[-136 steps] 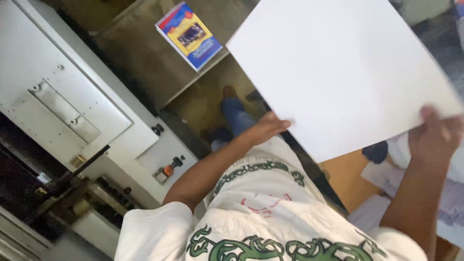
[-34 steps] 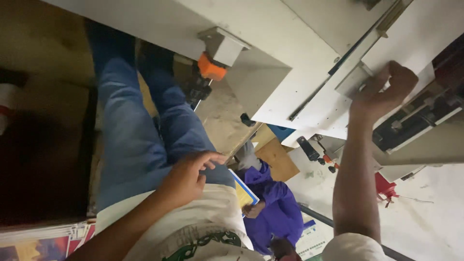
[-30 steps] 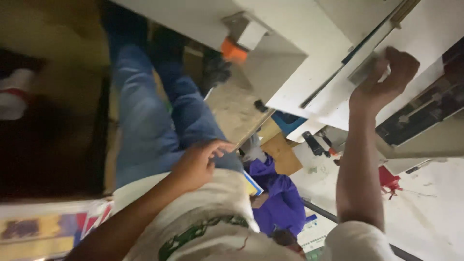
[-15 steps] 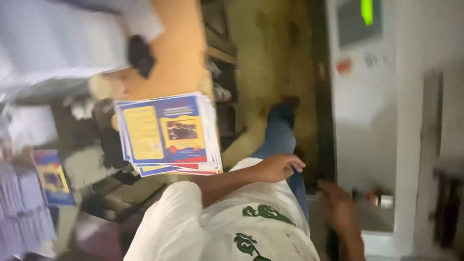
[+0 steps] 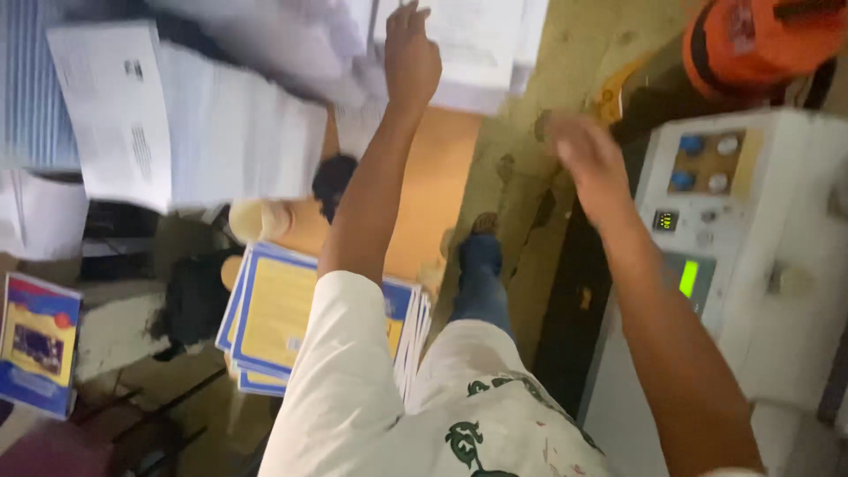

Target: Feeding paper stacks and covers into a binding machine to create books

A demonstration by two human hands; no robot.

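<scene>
Our left hand [image 5: 412,55] is stretched far out, fingers spread and laid on a stack of white printed sheets [image 5: 459,44] at the far edge of the orange table [image 5: 442,190]; it rests flat on the paper rather than closing round it, though the blur keeps us from telling whether any sheet is pinched. Our right hand [image 5: 590,163] hangs in the air over the floor [image 5: 521,132], between the table and the machine, open and holding nothing, its fingers loosely spread and smeared by motion.

Just beside the left hand's sheets lies a larger pile of white paper [image 5: 194,132], spread across the left part of the table; nearer to us, under our left forearm, sits a stack of yellow-and-blue booklets [image 5: 278,314], squared up and partly hidden by our sleeve. Another booklet of the same colours [image 5: 37,344] lies well apart at the left edge.

To the right stands a white machine [image 5: 777,265] with a control panel [image 5: 707,163] of blue and white knobs and a lit green display [image 5: 689,278]; above it, an orange object [image 5: 760,40] shows at the top corner, too blurred to name.
</scene>
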